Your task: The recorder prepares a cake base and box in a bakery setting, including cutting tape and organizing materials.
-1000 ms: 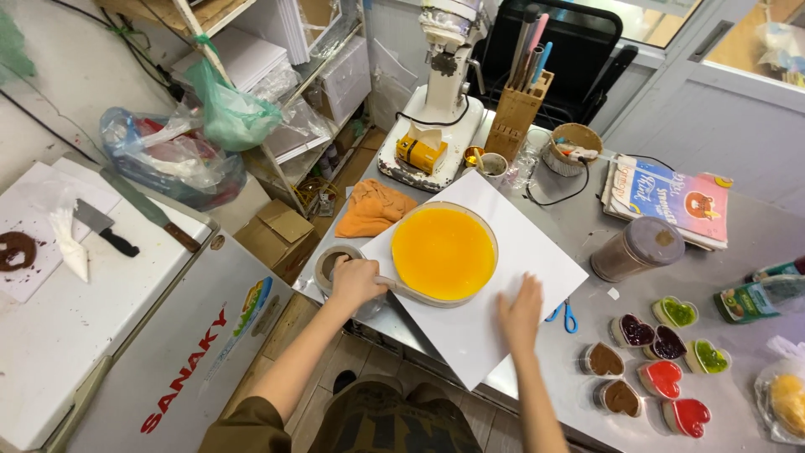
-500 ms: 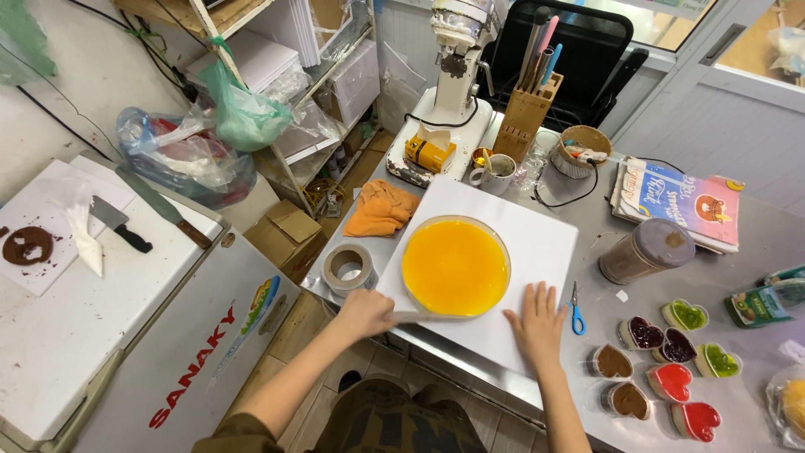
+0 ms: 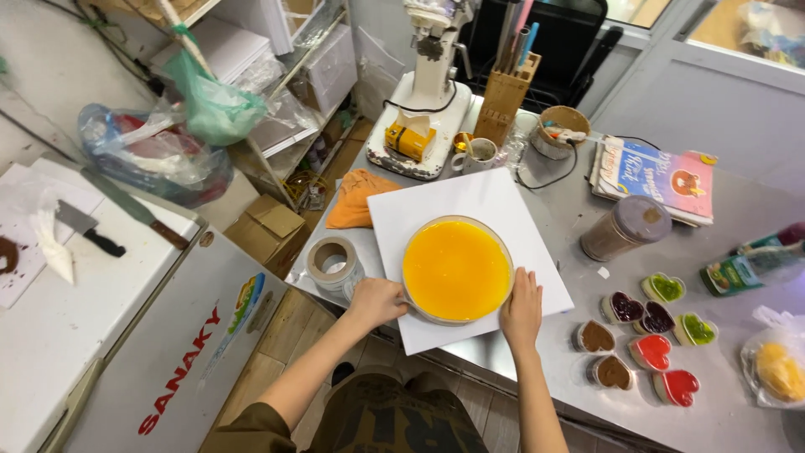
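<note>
A round cake with a glossy orange top, ringed by a clear collar, sits on a white square board on a steel counter. My left hand grips the cake's left edge near the board's front corner. My right hand is pressed against the cake's right side, fingers up along the collar. Just left of my left hand a roll of tape rests on the counter.
Several heart-shaped cups of red, green and brown filling lie to the right. A lidded jar, booklet, orange cloth, mug, knife block and white machine stand behind. A chest freezer with a cleaver stands left.
Both hands moved from the board's front edge up to the sides of the cake. The view shifted closer over the counter.
</note>
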